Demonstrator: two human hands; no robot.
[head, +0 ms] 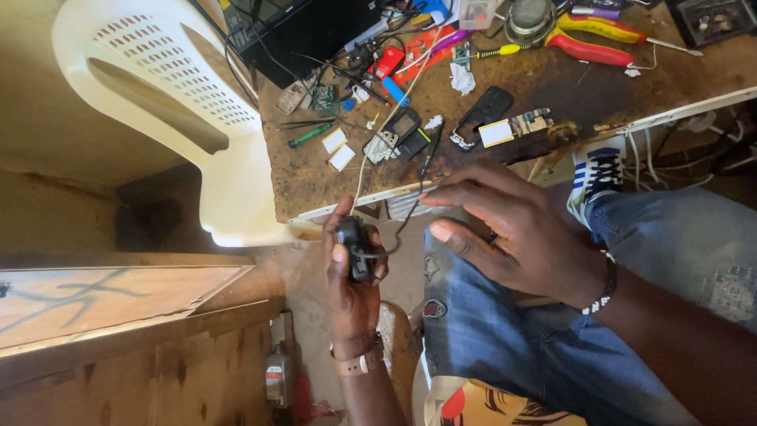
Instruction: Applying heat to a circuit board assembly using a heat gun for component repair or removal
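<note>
Black device: a small dark oblong block [354,248] sits in the left hand [352,292], below the near edge of the table [315,185]; its surface detail is too dark to make out.
Cord: a thin black cord [412,209] loops off the block's right side and rises toward the table, over the edge, between the two hands.
Long axis: the block runs near-to-far in the picture, its far end toward the table edge, tilted slightly left.
Left hand: fingers curled shut around the block, thumb laid along its left face, a band at the wrist.
Right hand: right hand [516,237] hovers just right of the block, fingers spread and loosely bent, gripping nothing; whether a fingertip touches the cord cannot be told. A ring and a beaded bracelet show.
Table: worn brown top, crowded with a dark phone [485,110], circuit boards, white cards [337,147], red-handled pliers [591,43], a screwdriver and loose wires.
Edges: the table's near rim lies just beyond both hands; a white chair [189,110] stands to the left, against the table's left end.
Open room: bare floor shows below the left hand; jeans [552,331] fill the right, a wooden board [95,304] the near left.
</note>
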